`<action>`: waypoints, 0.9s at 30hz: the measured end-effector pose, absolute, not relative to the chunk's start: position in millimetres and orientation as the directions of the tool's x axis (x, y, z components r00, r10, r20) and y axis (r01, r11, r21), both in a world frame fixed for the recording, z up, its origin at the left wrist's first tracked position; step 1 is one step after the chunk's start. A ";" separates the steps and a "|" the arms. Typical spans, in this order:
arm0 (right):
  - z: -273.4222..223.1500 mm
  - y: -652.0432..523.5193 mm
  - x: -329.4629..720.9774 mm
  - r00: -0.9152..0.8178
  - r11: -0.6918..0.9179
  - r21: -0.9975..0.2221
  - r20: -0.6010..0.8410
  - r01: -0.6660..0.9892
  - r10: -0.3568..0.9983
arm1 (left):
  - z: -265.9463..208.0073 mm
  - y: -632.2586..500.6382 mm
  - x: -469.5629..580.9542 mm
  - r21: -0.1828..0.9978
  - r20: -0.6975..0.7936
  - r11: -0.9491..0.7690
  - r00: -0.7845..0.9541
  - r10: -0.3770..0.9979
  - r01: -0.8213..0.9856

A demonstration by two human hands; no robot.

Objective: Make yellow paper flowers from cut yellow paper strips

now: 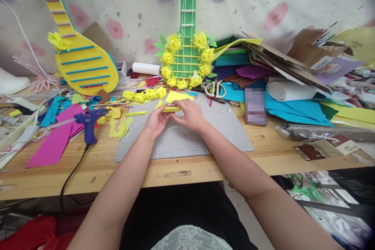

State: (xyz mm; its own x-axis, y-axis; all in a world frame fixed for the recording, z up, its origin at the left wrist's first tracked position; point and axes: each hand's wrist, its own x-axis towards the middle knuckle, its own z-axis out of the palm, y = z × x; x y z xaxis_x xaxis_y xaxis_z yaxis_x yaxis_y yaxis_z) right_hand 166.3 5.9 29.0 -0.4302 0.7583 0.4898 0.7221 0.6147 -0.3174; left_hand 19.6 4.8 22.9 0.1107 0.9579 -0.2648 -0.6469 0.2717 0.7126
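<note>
Over the grey cutting mat [187, 136], my left hand [158, 122] and my right hand [190, 114] are both closed on a narrow yellow paper strip [171, 109], one at each end. Just behind them lies a yellow paper sheet [178, 96]. Several yellow paper flowers [145, 95] sit in a row at the back left of the mat. More yellow flowers ring the green paper guitar [188, 19], which stands upright behind the mat. Cut yellow petal shapes [119, 127] rest at the mat's left edge.
A blue glue gun [89, 123] stands left, its cord hanging over the table edge. Behind it leans a yellow paper instrument [88, 64]. White-handled scissors [216, 90] lie behind the mat. Stacked cardboard [287, 60] and blue sheets [293, 113] crowd the right, near a pixelated phone-like rectangle [255, 106].
</note>
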 end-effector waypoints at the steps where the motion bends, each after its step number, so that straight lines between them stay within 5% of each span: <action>1: 28.8 6.0 166.3 -0.453 0.628 -0.303 0.483 0.717 0.750 | 22.0 5.3 19.3 0.714 -0.260 0.272 0.116 0.959 -0.645; 11: 23.2 15.6 170.0 -0.501 0.643 -0.292 0.433 0.708 0.749 | 23.3 4.3 17.0 0.681 -0.258 0.266 0.116 0.959 -0.682; 17: 14.3 23.1 173.7 -0.224 0.524 -0.606 0.502 0.599 0.836 | 25.7 1.0 16.1 0.759 -0.258 0.243 0.064 0.964 -0.604; 21: -1.5 36.1 175.6 -0.095 0.305 -0.878 0.291 0.370 0.952 | 25.7 -0.7 18.5 0.833 -0.225 0.220 0.052 0.973 -0.508; 27: -5.4 40.4 175.6 -0.119 0.262 -0.938 0.240 0.229 0.963 | 7.3 4.1 24.0 0.960 -0.103 0.072 -0.102 0.989 -0.272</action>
